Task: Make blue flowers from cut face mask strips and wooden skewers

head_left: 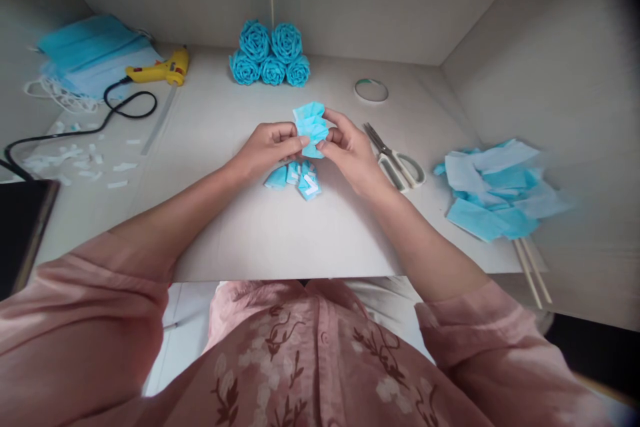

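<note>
"What have the hands got?"

"From my end I see the left hand (270, 145) and the right hand (350, 150) close together, both narrowed to a pinch on one creased blue piece (311, 130). The left thumb lies across its lower part; the right thumb and fingers take its right edge."

"And where is that piece?"

"Between the two hands, over the table (280, 240)."

"Anything near the grip?"

"Just on its near side I have small blue pieces (291, 177), white strips on them. Beside the right hand lie scissors (389, 152), tips pointing away from the wearer, and beyond those a thin ring (371, 101)."

"Farther out?"

"Beyond the grip, slightly left, I count five stacked blue rosettes (273, 53). Well left are a yellow glue gun (163, 68), masks (93, 47) past it and white scraps (75, 155) nearer. Well right of the grip I see a blue and white pile (495, 193), two sticks (528, 273) showing on its near side."
</note>
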`<state>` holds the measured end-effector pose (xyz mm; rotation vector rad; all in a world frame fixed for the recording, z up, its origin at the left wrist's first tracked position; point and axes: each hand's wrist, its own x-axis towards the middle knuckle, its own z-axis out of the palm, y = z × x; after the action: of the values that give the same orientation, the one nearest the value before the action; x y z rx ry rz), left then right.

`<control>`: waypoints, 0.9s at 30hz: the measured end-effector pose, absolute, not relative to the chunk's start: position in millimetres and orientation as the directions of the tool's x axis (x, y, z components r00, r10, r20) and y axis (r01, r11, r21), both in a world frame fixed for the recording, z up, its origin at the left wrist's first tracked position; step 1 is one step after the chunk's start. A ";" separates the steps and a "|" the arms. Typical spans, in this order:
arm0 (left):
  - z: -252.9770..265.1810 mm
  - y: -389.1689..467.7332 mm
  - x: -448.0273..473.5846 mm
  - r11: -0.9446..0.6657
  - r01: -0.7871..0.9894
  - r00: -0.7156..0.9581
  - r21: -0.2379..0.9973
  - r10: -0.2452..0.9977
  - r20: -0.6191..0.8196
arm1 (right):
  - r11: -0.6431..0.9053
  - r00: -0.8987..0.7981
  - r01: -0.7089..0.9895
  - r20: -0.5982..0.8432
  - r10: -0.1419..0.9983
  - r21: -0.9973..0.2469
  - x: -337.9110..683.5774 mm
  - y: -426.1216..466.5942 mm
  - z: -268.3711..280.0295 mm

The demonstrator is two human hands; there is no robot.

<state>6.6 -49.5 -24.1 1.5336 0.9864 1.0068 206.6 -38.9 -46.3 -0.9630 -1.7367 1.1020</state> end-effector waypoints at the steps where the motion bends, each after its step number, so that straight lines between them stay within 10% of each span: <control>1: -23.6 -50.1 7.2 -0.151 0.086 0.321 0.985 0.940 0.116 | 0.307 -0.347 0.158 0.238 0.907 -0.939 206.6 -38.9 -46.3; 27: -26.5 -47.9 7.7 -0.095 0.028 0.345 0.995 0.935 0.080 | 0.307 -0.400 0.114 0.239 0.885 -0.945 206.3 -38.4 -47.6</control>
<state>7.7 -47.9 -26.5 1.4519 0.9327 0.9858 206.3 -38.4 -47.6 -0.9038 -1.7468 1.1718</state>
